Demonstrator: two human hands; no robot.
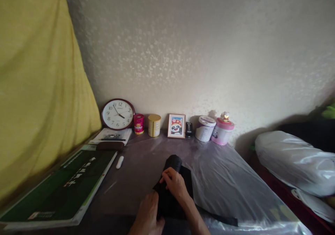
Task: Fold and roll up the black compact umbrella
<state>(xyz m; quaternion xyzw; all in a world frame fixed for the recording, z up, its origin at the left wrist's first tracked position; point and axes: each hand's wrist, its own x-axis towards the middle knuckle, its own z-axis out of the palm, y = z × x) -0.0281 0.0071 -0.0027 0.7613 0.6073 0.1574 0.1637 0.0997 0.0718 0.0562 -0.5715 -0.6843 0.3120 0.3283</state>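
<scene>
A black cloth item (170,205) lies on the table in front of me, with a rounded, rolled-looking part (174,161) at its far end. A flat black strip (222,219) runs out from it to the right along the near edge. My left hand (150,210) is closed at the cloth's left edge, its fingertips partly hidden. Over the middle of the cloth, just below the rounded part, my right hand (175,183) is bent with its fingers pinched on the fabric. What the cloth item is, I cannot make out.
A green book (60,189), a brown case (110,146) and a small white object (119,162) lie left. Along the wall stand a clock (118,114), several tubs and cans, and a panda picture frame (176,126). A white plastic-wrapped bundle (293,161) is at right.
</scene>
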